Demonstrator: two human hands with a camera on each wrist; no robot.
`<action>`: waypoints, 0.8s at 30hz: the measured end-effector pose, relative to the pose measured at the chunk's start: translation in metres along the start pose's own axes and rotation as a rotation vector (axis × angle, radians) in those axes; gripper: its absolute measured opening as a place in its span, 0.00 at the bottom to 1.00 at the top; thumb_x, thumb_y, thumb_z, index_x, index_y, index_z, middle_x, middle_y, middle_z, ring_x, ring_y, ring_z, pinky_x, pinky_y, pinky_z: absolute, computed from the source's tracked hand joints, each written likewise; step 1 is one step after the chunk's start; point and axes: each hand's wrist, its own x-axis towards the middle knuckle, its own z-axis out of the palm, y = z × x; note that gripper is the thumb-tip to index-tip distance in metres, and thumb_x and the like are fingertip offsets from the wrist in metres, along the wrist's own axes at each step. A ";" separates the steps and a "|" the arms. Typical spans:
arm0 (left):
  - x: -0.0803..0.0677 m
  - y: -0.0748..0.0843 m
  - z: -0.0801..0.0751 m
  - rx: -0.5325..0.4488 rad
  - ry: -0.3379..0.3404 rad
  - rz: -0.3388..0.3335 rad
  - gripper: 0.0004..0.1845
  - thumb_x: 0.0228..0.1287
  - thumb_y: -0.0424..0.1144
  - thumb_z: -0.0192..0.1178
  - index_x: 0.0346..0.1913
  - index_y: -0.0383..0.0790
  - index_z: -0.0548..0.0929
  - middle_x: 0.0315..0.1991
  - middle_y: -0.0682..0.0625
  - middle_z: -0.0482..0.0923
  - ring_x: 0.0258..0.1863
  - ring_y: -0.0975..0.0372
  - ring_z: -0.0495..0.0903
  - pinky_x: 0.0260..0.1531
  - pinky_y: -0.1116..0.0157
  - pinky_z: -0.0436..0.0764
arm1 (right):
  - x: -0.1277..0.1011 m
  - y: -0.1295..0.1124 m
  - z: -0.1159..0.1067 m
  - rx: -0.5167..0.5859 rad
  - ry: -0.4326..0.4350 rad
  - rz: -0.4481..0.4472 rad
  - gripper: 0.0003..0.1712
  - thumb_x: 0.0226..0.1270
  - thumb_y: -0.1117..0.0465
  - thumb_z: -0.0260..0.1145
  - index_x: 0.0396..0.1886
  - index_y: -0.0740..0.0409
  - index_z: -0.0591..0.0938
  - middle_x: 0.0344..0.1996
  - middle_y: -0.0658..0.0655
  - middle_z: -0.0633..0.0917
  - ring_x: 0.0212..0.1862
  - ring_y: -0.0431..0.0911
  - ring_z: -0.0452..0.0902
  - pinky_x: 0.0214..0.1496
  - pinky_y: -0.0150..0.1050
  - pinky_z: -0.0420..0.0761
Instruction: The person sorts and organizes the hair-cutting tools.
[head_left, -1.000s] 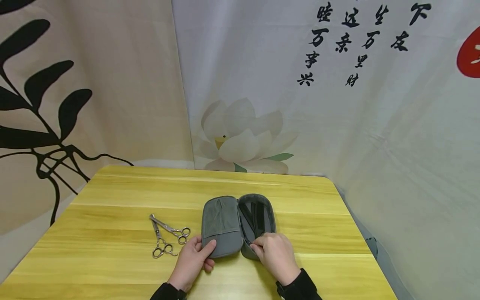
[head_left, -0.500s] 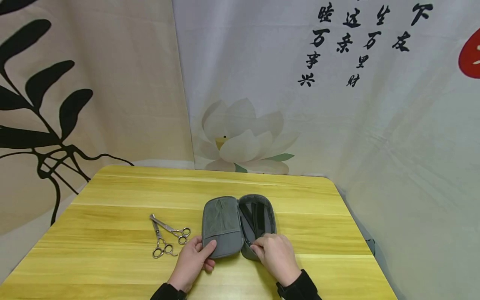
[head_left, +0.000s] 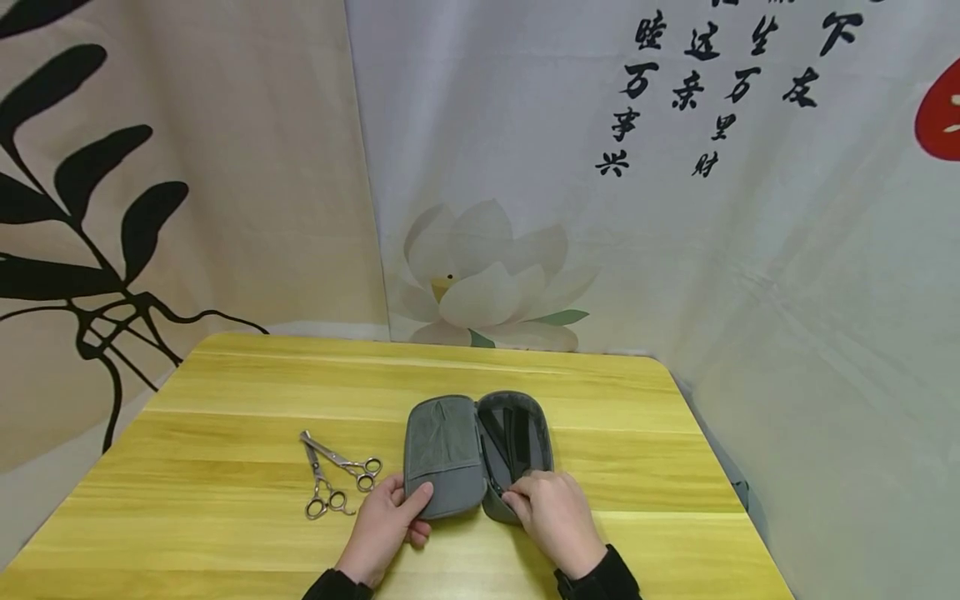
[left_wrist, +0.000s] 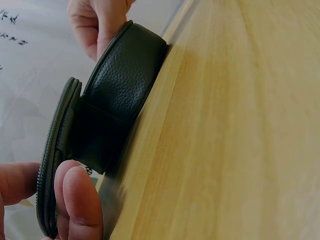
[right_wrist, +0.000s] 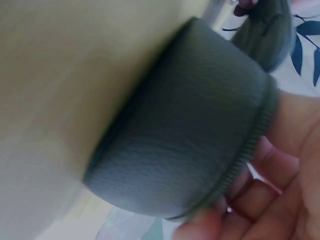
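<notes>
- Open grey zip-around fabric case sits mid yellow wooden desk.
- Left hand grips its left flap; right hand fingers pinch the right half's near rim.
- Risk, I'd guess: a loose pinch could let the halves flop shut.
- Two steel scissors lie just left.

Grey zip case on blurred yellow tabletop, right hand's fingers gripping its zipper rim

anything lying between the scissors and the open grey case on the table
Nothing visible does. The two pairs of silver metal scissors lie on bare yellow wooden table just left of the open grey zip case; only the left hand, gripping the case's near corner, sits close by.
</notes>
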 end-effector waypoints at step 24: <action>-0.003 0.003 0.000 0.006 -0.014 -0.009 0.28 0.78 0.42 0.66 0.65 0.25 0.68 0.39 0.46 0.87 0.22 0.60 0.82 0.22 0.65 0.86 | -0.017 0.007 -0.017 0.205 -0.094 0.192 0.11 0.58 0.47 0.83 0.23 0.41 0.89 0.25 0.39 0.82 0.29 0.29 0.73 0.32 0.29 0.75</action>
